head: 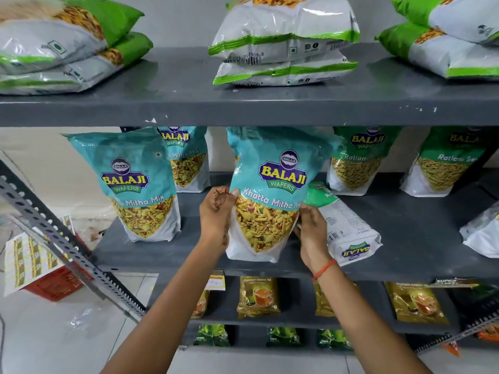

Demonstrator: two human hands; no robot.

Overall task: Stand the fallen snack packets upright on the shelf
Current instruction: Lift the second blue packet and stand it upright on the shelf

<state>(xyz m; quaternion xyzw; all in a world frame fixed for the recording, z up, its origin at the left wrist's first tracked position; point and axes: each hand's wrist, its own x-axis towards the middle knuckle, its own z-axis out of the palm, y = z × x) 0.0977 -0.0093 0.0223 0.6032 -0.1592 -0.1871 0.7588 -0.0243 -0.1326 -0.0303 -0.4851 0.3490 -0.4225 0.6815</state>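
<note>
A teal Khatta Mitha Mix packet (272, 190) stands upright near the front of the grey middle shelf (421, 238). My left hand (217, 214) grips its left edge and my right hand (310, 230) grips its lower right side. Just right of it a green-and-white packet (348, 228) lies flat on its back, partly behind my right hand. Another teal packet (137, 184) stands upright to the left, with a second one (186, 157) behind it. Two green Ratlami Sev packets (356, 160) (445, 163) stand at the back right.
A white packet (483, 233) lies at the shelf's right edge. Stacks of green-and-white packets (286, 41) lie flat on the top shelf. Tea packets (259, 298) fill the lower shelves. A slotted metal strut (62, 238) leans at left over a red crate (54, 282).
</note>
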